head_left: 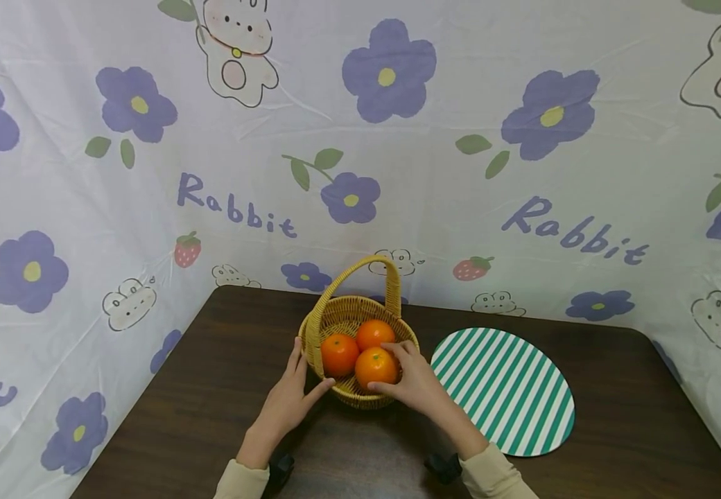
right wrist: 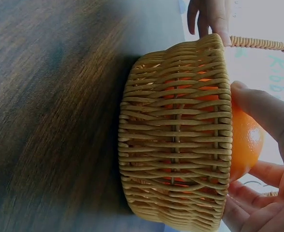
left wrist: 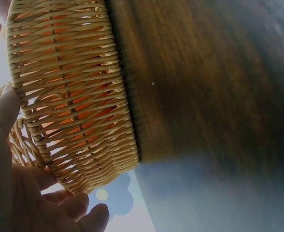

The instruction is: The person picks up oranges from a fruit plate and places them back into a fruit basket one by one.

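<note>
A yellow wicker basket (head_left: 360,400) with a tall arched handle stands on the table and holds three oranges. My left hand (head_left: 285,402) holds the basket's left side, thumb at the front rim and fingers spread along the outer wall. The left wrist view shows that hand close against the woven side (left wrist: 69,96). With my right hand (head_left: 419,384) I grip the front orange (head_left: 375,367), thumb in front and fingers behind it. In the right wrist view this orange (right wrist: 247,145) rises above the rim. The left orange (head_left: 338,353) and the back orange (head_left: 374,333) lie beside it.
Right of the basket lies a round green-and-white striped mat (head_left: 504,391) on the dark wooden table (head_left: 173,416). Behind the table hangs a white cloth (head_left: 435,208) printed with purple flowers and rabbits.
</note>
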A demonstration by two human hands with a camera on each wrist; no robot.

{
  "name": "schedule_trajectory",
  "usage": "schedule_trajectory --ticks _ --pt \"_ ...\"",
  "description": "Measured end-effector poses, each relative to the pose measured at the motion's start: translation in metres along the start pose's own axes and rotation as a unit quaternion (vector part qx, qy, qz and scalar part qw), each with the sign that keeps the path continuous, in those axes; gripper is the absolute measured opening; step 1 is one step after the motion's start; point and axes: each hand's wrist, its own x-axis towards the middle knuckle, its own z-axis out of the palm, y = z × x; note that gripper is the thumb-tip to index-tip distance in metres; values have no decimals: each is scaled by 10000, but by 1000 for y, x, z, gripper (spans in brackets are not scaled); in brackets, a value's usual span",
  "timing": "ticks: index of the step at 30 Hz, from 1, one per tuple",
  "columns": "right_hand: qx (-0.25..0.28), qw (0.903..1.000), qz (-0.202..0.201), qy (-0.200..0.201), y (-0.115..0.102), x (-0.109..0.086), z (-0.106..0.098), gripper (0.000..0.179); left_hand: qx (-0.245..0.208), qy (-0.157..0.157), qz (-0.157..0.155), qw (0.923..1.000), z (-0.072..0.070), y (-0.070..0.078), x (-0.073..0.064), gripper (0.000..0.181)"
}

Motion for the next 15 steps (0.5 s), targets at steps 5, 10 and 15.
schedule_trajectory --ticks 5,10,15 --pt "-250 9996 90 -132 -2 2 2 70 5 13 7 10000 0 0 0 93" --pt "-466 9983 222 -288 -4 5 3 70 30 -6 5 10000 2 -2 1 91" --pt "-479 9977 289 -383 -4 7 4 69 17 -8 0 10000 2 -2 1 92"
